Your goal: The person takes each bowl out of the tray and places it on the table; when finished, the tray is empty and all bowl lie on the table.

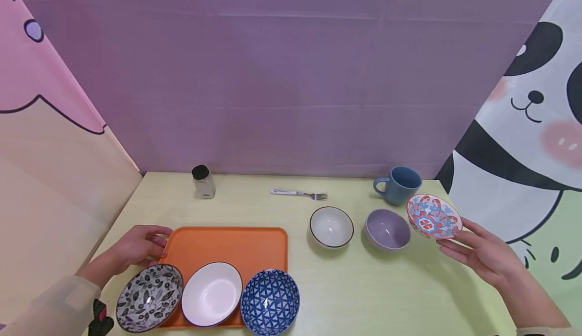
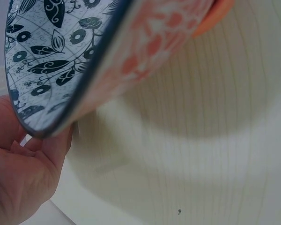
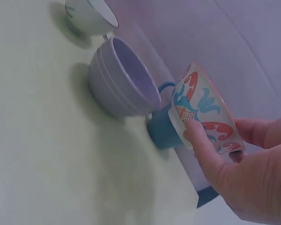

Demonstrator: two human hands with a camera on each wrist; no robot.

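In the head view my left hand (image 1: 141, 247) grips the orange tray (image 1: 227, 240) by its far left corner, fingers curled at the edge. Close beside that hand is a black-and-white leaf-patterned bowl (image 1: 150, 298); its rim hides part of the fingers in the left wrist view. On the tray's near side are a white bowl (image 1: 212, 294) and a blue triangle-patterned bowl (image 1: 270, 301), which overhangs the right edge. My right hand (image 1: 486, 252) holds a small red-and-blue patterned bowl (image 1: 434, 217) by its near right side, tilted, above the table's right side.
A purple bowl (image 1: 387, 230) and a dark-rimmed white bowl (image 1: 331, 227) stand left of the right hand. Behind are a blue mug (image 1: 403, 185), a fork (image 1: 297, 193) and a black-lidded jar (image 1: 203, 182). A purple cloth wall (image 1: 291, 73) rises at the table's back.
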